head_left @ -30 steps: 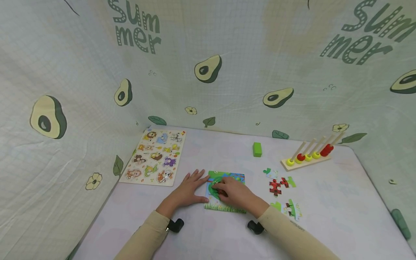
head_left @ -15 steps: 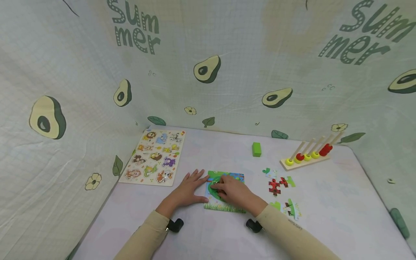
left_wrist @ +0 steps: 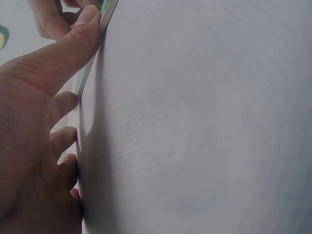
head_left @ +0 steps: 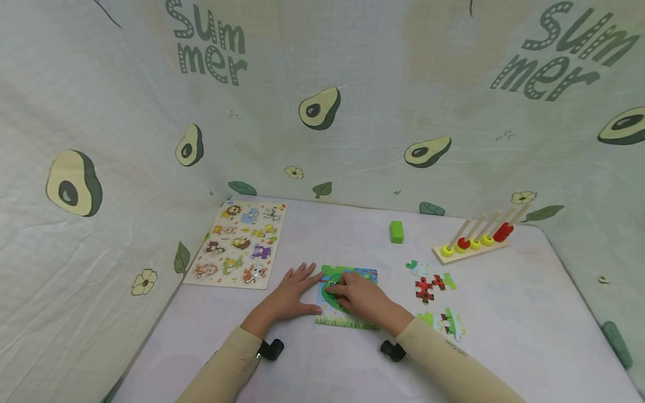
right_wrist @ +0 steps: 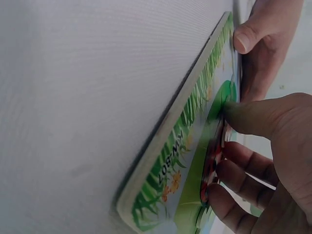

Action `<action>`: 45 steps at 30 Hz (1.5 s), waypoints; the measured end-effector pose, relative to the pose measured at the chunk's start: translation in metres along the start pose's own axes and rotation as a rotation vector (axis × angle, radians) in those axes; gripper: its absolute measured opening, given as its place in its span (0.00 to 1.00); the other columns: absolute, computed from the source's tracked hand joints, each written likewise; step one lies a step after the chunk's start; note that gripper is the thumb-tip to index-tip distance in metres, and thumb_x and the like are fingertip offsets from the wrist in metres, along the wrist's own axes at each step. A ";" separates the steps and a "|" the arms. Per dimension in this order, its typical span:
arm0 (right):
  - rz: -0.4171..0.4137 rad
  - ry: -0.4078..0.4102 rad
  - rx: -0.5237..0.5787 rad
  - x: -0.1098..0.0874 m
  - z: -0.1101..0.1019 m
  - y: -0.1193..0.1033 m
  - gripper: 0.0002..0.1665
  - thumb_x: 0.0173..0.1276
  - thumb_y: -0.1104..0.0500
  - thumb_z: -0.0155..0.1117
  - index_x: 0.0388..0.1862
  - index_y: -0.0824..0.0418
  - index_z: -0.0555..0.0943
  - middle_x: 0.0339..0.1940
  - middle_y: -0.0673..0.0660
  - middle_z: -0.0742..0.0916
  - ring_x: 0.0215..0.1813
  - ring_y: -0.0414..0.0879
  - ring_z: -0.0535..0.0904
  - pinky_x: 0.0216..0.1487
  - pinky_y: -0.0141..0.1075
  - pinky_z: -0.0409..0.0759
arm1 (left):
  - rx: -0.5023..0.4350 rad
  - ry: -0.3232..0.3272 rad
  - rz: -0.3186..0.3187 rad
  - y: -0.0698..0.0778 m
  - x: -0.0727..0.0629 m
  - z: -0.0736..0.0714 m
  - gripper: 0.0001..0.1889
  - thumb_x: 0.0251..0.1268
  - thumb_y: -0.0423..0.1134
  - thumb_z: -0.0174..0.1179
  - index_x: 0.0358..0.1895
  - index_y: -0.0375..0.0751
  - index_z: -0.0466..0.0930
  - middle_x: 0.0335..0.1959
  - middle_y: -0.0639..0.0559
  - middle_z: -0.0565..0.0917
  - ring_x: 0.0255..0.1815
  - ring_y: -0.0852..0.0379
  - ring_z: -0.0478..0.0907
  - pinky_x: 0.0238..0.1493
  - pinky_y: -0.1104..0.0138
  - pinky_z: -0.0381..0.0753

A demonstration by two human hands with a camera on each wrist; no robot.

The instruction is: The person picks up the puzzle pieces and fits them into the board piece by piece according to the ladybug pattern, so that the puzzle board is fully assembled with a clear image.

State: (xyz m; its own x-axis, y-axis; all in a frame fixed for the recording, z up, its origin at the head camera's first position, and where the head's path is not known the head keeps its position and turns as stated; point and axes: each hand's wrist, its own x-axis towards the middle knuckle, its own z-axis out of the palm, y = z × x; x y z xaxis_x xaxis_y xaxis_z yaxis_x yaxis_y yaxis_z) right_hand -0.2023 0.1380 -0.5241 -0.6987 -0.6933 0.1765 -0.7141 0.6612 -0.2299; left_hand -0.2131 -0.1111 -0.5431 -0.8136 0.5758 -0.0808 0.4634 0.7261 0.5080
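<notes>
A square jigsaw board [head_left: 332, 321] with a grass border and a green leaf shape lies in front of me. My left hand [head_left: 288, 298] rests along its left edge, fingers spread and thumb on the lower left corner. Over the middle of the board, my right hand [head_left: 365, 296] pinches a red and black puzzle piece [right_wrist: 212, 163] lying in the picture. In the right wrist view its thumb touches the green area and several fingertips bear on the red piece. Much of that piece is hidden by the hand in the head view.
Loose jigsaw pieces, among them a red one [head_left: 424, 290] and a green one [head_left: 450, 321], lie right of the board. Behind them stand a green block [head_left: 396, 232] and a wooden bead-peg stand [head_left: 471, 252]. An animal puzzle board [head_left: 221, 282] lies at the left.
The right fingers have shifted slightly, covering the dark red part that showed between them at first. The left hand stays in place. The whole head view has drifted very slightly.
</notes>
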 end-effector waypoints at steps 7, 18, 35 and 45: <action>0.040 -0.037 0.084 -0.006 -0.005 0.005 0.19 0.73 0.57 0.66 0.62 0.52 0.85 0.41 0.49 0.80 0.37 0.40 0.73 0.36 0.32 0.76 | 0.001 0.000 -0.002 0.000 0.001 0.001 0.48 0.60 0.64 0.68 0.81 0.52 0.60 0.83 0.46 0.53 0.84 0.42 0.42 0.81 0.44 0.40; 0.235 0.006 0.131 -0.034 -0.024 0.036 0.19 0.72 0.58 0.68 0.60 0.55 0.84 0.42 0.50 0.81 0.40 0.40 0.74 0.41 0.38 0.79 | 0.015 0.011 -0.014 0.002 0.001 0.001 0.48 0.58 0.63 0.69 0.80 0.52 0.61 0.83 0.47 0.53 0.84 0.43 0.43 0.81 0.45 0.40; 0.554 0.021 0.176 -0.100 -0.057 0.111 0.21 0.74 0.58 0.63 0.63 0.61 0.81 0.40 0.52 0.82 0.37 0.44 0.76 0.40 0.44 0.80 | 0.042 0.023 -0.022 0.005 0.001 0.001 0.47 0.59 0.64 0.68 0.80 0.52 0.61 0.83 0.47 0.54 0.84 0.43 0.44 0.81 0.45 0.41; 0.646 -0.026 0.192 -0.128 -0.063 0.133 0.24 0.71 0.58 0.67 0.64 0.64 0.79 0.38 0.53 0.81 0.40 0.49 0.74 0.43 0.46 0.78 | 0.043 0.026 -0.019 0.006 0.001 0.001 0.48 0.59 0.64 0.69 0.80 0.51 0.62 0.82 0.45 0.55 0.83 0.42 0.45 0.81 0.44 0.42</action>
State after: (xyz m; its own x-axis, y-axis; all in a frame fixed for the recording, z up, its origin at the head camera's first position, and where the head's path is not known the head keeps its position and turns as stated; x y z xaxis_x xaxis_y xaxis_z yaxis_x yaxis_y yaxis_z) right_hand -0.2109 0.3328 -0.5170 -0.9800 -0.1839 -0.0764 -0.1311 0.8846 -0.4476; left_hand -0.2106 -0.1056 -0.5405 -0.8312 0.5519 -0.0673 0.4618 0.7526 0.4693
